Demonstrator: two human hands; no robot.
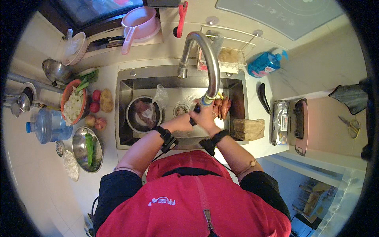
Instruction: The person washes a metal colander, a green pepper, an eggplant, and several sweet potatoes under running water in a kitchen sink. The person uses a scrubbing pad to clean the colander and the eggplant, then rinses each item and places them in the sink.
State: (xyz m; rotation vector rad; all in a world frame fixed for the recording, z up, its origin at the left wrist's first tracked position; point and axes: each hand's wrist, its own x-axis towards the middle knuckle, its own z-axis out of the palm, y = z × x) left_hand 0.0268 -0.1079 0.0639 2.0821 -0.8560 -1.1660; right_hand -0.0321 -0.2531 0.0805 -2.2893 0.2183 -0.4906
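Note:
Both hands are over a steel sink (171,142). My left hand (182,122) is closed around the near end of a dark handle-like object (193,118). My right hand (207,116) grips the same object farther up, partly under the faucet spout (215,68), which hides its far end. Right of my right hand, several reddish-brown root vegetables (225,107) lie on the sink floor. The drain (181,110) is just beyond my left hand. Toward the sink's left side, a steel bowl (128,114) holds dark red meat in clear plastic (145,114), and a crumpled clear bag (160,96) touches its rim.
Left of the sink stand a basket of chopped vegetables (74,105), potatoes (106,100), a steel bowl with a green pepper (89,148) and a water jug (50,126). A folded brown cloth (248,129) lies on the right rim. Beyond are a wire rack (237,63) and blue soap bottle (265,63).

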